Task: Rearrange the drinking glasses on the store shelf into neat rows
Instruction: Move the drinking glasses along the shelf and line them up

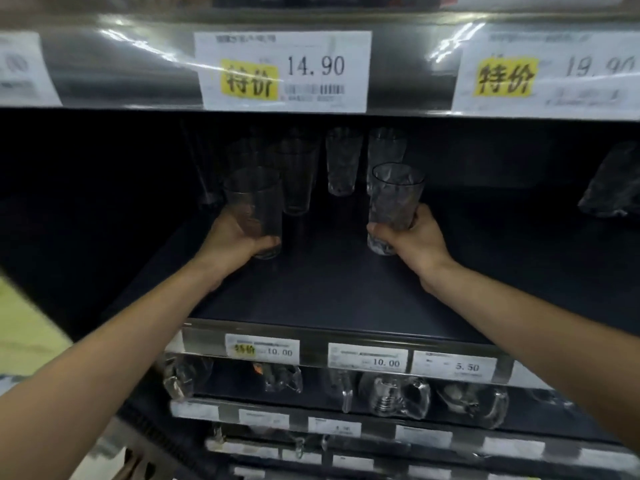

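Observation:
On the dark shelf point(329, 289) my left hand point(232, 242) grips the base of a tall clear glass point(254, 202). My right hand point(415, 237) grips the lower part of a second clear glass point(396, 195), which is tilted slightly. Behind them stand several more clear glasses, among them one tall glass point(299, 174) left of centre, one point(343, 161) in the middle and one point(386, 147) partly hidden behind the right-hand glass. The back of the shelf is dark and the far-left glasses are hard to make out.
The shelf above carries price tags reading 14.90 point(282, 71) and 19.90 point(547, 71). A wrapped glass item point(613, 185) sits at the far right of the same shelf. Below the front rail point(311, 348) with price labels, lower shelves hold glass mugs point(394, 396).

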A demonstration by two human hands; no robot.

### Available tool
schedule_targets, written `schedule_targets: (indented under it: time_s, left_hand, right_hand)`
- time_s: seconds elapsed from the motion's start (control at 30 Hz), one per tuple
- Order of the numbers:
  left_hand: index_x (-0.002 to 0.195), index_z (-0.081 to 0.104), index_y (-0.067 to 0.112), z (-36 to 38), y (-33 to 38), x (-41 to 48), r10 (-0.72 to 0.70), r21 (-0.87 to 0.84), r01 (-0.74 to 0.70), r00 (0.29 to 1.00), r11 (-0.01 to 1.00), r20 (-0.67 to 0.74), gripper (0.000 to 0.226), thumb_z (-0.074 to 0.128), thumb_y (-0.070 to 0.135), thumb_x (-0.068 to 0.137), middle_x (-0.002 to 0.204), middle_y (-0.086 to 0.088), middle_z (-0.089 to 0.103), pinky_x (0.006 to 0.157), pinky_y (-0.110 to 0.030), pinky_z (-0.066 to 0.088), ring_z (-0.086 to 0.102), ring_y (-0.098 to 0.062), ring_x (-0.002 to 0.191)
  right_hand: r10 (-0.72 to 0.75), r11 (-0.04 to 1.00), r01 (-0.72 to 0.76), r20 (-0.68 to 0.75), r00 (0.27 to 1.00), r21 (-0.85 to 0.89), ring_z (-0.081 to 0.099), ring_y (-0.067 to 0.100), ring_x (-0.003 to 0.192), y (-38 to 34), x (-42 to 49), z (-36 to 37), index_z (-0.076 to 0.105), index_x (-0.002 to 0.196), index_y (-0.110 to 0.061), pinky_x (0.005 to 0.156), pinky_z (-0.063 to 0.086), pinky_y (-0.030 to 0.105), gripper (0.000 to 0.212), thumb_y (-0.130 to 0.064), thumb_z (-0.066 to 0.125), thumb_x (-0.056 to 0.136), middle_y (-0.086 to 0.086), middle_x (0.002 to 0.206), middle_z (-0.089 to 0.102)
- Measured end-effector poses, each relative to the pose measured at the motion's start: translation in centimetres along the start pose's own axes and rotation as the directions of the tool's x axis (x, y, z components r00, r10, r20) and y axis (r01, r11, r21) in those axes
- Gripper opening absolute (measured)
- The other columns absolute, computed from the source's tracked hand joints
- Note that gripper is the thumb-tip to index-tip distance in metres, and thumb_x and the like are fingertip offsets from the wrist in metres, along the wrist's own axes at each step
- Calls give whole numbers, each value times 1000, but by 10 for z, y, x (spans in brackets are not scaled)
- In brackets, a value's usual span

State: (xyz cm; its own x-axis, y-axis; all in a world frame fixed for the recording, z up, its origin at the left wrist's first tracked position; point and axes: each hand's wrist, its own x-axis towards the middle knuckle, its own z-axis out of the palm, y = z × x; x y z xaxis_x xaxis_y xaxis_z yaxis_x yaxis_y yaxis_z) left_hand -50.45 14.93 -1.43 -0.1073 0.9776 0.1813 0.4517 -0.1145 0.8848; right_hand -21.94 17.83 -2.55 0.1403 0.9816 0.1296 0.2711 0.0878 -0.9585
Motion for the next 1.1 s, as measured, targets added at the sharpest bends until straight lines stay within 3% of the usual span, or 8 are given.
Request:
schedule_targets:
  time_s: [0.1,0.37,0.5,0.57,0.7,1.1]
  left_hand:
    - [112,64,12,-11,-8,8,9,-16,-9,1000,1000,19,39,79,4,76,97,4,70,65,-7,47,67,-7,90]
    - [126,48,15,-25,-20,25,-57,-124,53,998,991,-31,58,79,7,79,109,1,59,69,-6,43,55,1,87]
    - [138,43,12,-28,-24,30,-61,-151,57,998,987,-24,70,80,8,78,112,-1,56,76,-11,44,55,-3,90]
    - [137,43,13,-29,-26,33,-58,-163,55,998,985,-13,70,80,9,78,113,0,57,76,-10,44,55,-2,91]
    - [136,43,14,-28,-31,40,-44,-194,41,999,980,-8,71,81,9,77,117,-2,58,80,-13,45,57,-8,98]
    - [130,44,17,-25,-37,48,-16,-243,16,1000,970,1,63,79,8,79,121,1,59,83,-10,44,58,-11,111]
  right_hand:
    - [10,1000,-9,-38,999,26,62,-8,74,-3,0,18,45,121,-19,69,46,12,56,-25,83,79,-16,91,62]
    - [3,1000,-4,-88,996,-13,60,10,102,-8,7,54,41,134,-18,87,45,23,69,-34,80,80,-14,104,59]
    - [2,999,-5,-104,995,-32,59,3,96,-9,11,65,41,132,-20,77,43,16,66,-36,79,80,-17,102,58]
    - [-5,999,-1,-122,992,-44,60,5,97,-10,13,72,42,130,-20,75,43,15,65,-36,80,80,-16,103,59]
    - [-24,998,15,-150,988,-63,60,12,105,-15,20,86,44,132,-18,87,45,22,66,-35,80,80,-12,107,60]
    - [-12,998,1,-177,984,-66,56,19,118,-22,41,111,39,137,-13,88,41,21,71,-36,78,82,4,131,58]
